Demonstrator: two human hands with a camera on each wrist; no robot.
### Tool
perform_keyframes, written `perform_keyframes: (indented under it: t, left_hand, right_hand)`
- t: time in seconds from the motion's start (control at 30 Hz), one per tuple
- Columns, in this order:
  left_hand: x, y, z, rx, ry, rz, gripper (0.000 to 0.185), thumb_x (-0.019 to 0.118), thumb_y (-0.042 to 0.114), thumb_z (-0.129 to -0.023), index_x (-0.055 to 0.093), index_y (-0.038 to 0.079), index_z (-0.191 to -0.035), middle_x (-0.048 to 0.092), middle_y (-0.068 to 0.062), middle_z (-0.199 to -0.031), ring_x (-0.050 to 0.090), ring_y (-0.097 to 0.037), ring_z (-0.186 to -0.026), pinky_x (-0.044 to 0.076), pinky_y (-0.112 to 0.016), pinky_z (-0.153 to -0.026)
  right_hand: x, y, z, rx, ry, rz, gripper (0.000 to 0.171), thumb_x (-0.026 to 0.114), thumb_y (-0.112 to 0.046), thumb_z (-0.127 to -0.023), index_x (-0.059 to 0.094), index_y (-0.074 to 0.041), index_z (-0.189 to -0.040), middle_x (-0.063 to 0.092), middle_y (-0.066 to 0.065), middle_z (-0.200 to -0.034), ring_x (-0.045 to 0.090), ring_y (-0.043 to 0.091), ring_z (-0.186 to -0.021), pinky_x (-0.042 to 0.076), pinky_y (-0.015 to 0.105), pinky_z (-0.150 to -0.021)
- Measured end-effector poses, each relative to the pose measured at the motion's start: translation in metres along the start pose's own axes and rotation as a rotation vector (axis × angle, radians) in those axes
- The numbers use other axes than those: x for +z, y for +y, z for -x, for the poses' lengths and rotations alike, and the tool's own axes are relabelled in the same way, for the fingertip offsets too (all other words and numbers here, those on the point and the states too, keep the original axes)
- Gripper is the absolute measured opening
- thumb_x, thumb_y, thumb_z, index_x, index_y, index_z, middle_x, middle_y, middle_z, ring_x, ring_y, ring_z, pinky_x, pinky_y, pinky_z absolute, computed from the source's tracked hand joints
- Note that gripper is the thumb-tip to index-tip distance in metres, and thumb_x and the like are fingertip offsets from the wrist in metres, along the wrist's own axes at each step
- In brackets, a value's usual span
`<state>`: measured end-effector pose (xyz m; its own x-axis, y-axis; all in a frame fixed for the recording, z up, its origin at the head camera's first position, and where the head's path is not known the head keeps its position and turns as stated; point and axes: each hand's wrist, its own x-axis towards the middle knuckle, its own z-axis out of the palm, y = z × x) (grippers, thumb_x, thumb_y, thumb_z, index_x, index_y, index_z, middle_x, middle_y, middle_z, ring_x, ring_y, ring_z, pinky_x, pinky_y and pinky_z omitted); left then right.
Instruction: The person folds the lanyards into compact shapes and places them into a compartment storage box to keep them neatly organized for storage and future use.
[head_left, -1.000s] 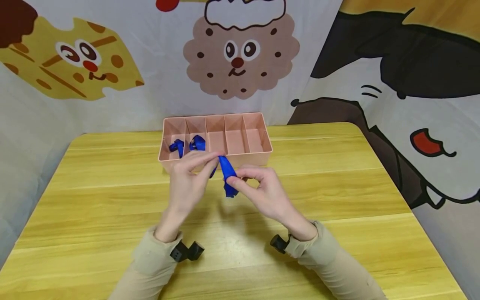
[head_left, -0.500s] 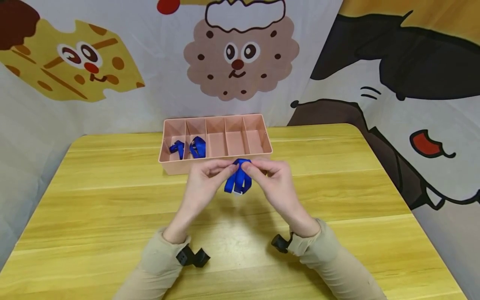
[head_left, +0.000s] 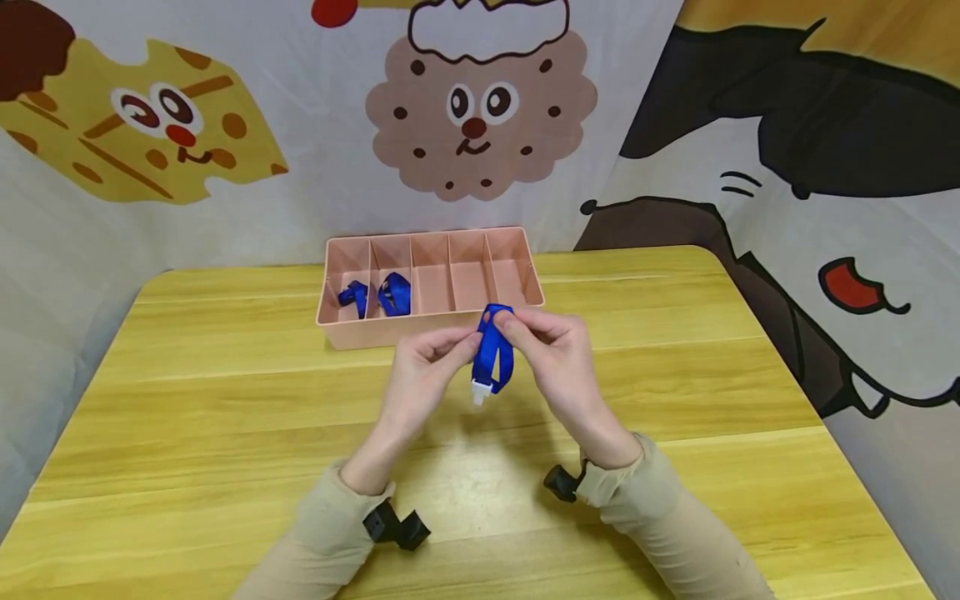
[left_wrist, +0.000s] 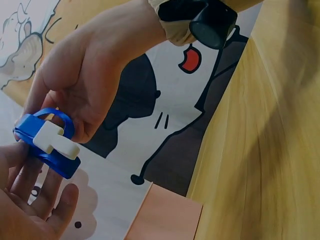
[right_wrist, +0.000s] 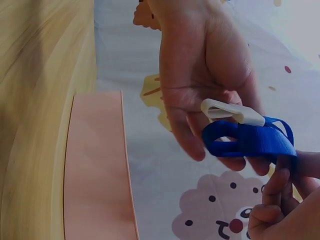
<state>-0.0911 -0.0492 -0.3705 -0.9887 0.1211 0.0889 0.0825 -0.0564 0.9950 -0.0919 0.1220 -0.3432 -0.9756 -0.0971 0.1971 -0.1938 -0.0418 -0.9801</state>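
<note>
Blue strap (head_left: 495, 350), white clip (head_left: 480, 389), pink tray (head_left: 375, 332).

- We see a folded blue strap (head_left: 494, 350) with a white clip (head_left: 480, 390), hanging between our left hand (head_left: 425, 367) and right hand (head_left: 556, 354), pinched at its top.

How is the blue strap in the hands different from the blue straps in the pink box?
The held strap hangs in the air above the table, pinched by the left hand and right hand; the boxed straps lie in the pink box. The held strap shows a white clip; none is visible on the boxed straps. All are blue and folded.
</note>
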Motion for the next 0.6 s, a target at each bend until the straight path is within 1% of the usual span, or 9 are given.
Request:
perform_keyframes:
  t: [0.17,0.23,0.33,0.4,0.5,0.6]
  left_hand:
    - [0.0020,0.0000,0.0028,0.010,-0.018,-0.016,0.024,0.061,0.003,-0.104,0.072,-0.012,-0.119,0.075,-0.031,-0.117,0.074,0.004,-0.090,0.062,-0.023,-0.092]
    - [0.0027,0.0013,0.0042,0.009,-0.030,-0.016,0.025,0.064,0.004,-0.103,0.073,-0.010,-0.122,0.075,-0.029,-0.119,0.075,0.004,-0.093,0.062,-0.024,-0.093]
    - [0.0033,0.0041,0.0067,-0.009,-0.039,-0.014,0.027,0.069,0.005,-0.100,0.073,-0.007,-0.124,0.076,-0.026,-0.120,0.076,0.002,-0.095,0.063,-0.025,-0.092]
    - [0.0037,0.0059,0.0078,-0.027,-0.035,-0.020,0.028,0.073,0.006,-0.097,0.074,-0.005,-0.123,0.077,-0.024,-0.118,0.077,0.000,-0.094,0.064,-0.025,-0.091]
    - [0.0047,0.0080,0.0087,-0.050,-0.008,-0.044,0.027,0.076,0.007,-0.095,0.076,-0.004,-0.120,0.078,-0.023,-0.114,0.078,-0.004,-0.094,0.064,-0.024,-0.088]
    - [0.0055,0.0080,0.0081,-0.067,0.025,-0.082,0.024,0.078,0.009,-0.094,0.078,-0.004,-0.114,0.080,-0.021,-0.109,0.079,-0.008,-0.092,0.064,-0.022,-0.084]
  right_hand:
    - [-0.0013,0.0022,-0.0018,-0.019,0.036,0.004,0.027,0.062,-0.004,-0.105,0.072,0.017,-0.116,0.079,-0.019,-0.091,0.076,0.003,-0.091,0.063,0.023,-0.093]
    - [-0.0011,0.0024,-0.0020,-0.035,0.042,0.004,0.026,0.062,-0.004,-0.104,0.072,0.017,-0.116,0.079,-0.019,-0.090,0.075,0.003,-0.090,0.063,0.022,-0.091]
    - [-0.0001,0.0034,-0.0024,-0.066,0.045,0.003,0.025,0.063,-0.003,-0.104,0.073,0.017,-0.114,0.079,-0.018,-0.091,0.075,0.003,-0.089,0.063,0.022,-0.088]
    - [0.0008,0.0042,-0.0025,-0.082,0.046,0.002,0.024,0.063,-0.003,-0.103,0.073,0.017,-0.113,0.079,-0.018,-0.091,0.075,0.002,-0.088,0.063,0.021,-0.085]
    - [0.0022,0.0051,-0.0023,-0.095,0.046,0.004,0.023,0.064,-0.002,-0.102,0.073,0.017,-0.112,0.079,-0.018,-0.092,0.074,0.002,-0.087,0.063,0.020,-0.082]
    - [0.0026,0.0054,-0.0022,-0.095,0.036,-0.007,0.022,0.066,0.001,-0.101,0.072,0.018,-0.112,0.075,-0.017,-0.092,0.070,0.004,-0.090,0.061,0.019,-0.084]
